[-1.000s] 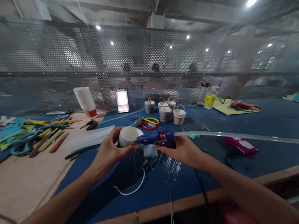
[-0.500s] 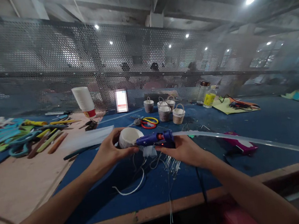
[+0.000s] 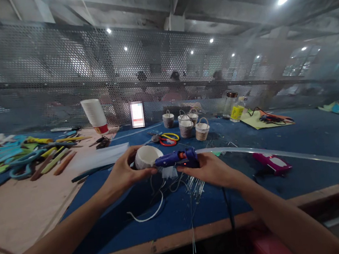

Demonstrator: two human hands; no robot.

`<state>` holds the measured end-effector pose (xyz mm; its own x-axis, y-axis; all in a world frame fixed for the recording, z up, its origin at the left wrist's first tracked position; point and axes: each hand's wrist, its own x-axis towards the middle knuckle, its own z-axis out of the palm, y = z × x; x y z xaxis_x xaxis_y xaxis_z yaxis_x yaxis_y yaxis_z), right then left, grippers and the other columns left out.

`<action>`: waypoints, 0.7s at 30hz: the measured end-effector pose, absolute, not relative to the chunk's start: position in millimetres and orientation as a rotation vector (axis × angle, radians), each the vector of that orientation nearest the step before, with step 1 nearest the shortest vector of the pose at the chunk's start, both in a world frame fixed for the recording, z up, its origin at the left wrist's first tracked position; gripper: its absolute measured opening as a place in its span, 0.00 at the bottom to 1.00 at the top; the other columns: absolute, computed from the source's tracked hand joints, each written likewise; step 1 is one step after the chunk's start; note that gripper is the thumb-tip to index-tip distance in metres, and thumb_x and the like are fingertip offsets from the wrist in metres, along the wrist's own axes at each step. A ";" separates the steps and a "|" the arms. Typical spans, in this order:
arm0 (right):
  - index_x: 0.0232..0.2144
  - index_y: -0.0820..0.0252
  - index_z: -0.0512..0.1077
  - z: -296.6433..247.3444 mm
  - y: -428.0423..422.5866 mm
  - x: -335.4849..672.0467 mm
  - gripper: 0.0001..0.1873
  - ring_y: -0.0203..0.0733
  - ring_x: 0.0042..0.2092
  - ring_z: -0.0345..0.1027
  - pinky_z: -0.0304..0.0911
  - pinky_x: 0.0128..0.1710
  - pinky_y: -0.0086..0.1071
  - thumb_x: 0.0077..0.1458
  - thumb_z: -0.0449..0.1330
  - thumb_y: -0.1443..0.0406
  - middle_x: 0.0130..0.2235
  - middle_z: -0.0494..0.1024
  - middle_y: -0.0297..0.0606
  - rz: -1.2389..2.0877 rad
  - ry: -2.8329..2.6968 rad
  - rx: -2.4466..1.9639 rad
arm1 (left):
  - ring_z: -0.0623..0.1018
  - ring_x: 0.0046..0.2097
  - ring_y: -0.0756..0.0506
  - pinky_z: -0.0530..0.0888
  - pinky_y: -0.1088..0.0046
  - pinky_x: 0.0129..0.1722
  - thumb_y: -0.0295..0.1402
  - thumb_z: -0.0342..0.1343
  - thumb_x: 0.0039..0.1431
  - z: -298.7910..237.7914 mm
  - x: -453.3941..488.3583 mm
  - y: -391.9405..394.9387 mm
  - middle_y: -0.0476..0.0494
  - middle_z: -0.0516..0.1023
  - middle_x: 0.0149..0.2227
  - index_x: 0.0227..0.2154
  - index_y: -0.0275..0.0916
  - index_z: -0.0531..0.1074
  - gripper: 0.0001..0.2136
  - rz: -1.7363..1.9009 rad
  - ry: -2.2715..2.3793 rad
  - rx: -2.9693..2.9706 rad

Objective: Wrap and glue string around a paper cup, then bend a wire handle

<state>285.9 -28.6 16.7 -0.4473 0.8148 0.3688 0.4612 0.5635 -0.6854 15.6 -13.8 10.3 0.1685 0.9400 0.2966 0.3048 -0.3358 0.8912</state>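
Cradling the pale pot (image 3: 145,159) in the head view, the left hand (image 3: 125,169) has its fingers wrapped round the far side and its thumb along the near one: a firm hold, with the pot's mouth facing up, in front of the person and above the blue work surface (image 3: 322,137). Over to the right hand (image 3: 214,170), curled snugly round the blue glue gun (image 3: 171,159)! Its nozzle is right at the pot's near edge, though whether it touches is too small to tell. Out of the gun's rear runs a long clear glue stick (image 3: 284,153), sweeping off to the right. Just beneath the hands, a bundle of thin wires (image 3: 197,188) lies near a curled white strip (image 3: 151,218). Beyond, little handled baskets (image 3: 186,131) sit grouped, scissors (image 3: 171,139) with red and yellow handles just beside them. On the right lies a magenta device (image 3: 273,163); on the far left, stacked paper cups (image 3: 94,113) lean slightly.
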 end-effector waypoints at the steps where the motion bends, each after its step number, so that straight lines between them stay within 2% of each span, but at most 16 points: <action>1: 0.45 0.54 0.79 16.5 -28.2 286.1 0.14 0.47 0.42 0.74 0.70 0.42 0.39 0.57 0.64 0.57 0.37 0.81 0.36 0.659 -2.106 -1.012 | 0.80 0.48 0.35 0.77 0.57 0.49 0.42 0.73 0.38 10.8 15.7 -14.1 0.40 0.80 0.46 0.49 0.39 0.70 0.33 1.171 1.186 1.759; 10: 0.46 0.54 0.79 14.0 -24.0 290.3 0.16 0.47 0.42 0.73 0.69 0.43 0.39 0.58 0.64 0.56 0.37 0.81 0.36 0.682 -2.153 -1.007 | 0.78 0.50 0.36 0.74 0.58 0.52 0.42 0.73 0.40 16.9 16.2 -17.4 0.40 0.79 0.47 0.50 0.38 0.69 0.34 1.107 1.192 1.752; 21: 0.44 0.57 0.79 14.6 -24.2 293.0 0.14 0.44 0.37 0.72 0.67 0.37 0.34 0.58 0.63 0.58 0.32 0.80 0.34 0.578 -2.173 -1.023 | 0.78 0.48 0.37 0.75 0.60 0.49 0.41 0.73 0.41 12.2 14.3 -15.1 0.41 0.79 0.46 0.50 0.38 0.68 0.33 1.095 1.170 1.728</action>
<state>293.0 -24.2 14.6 -0.4771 0.7951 0.3743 0.5041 0.5965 -0.6245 14.3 -15.1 12.2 0.2109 0.9500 0.2304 0.2927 -0.2862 0.9124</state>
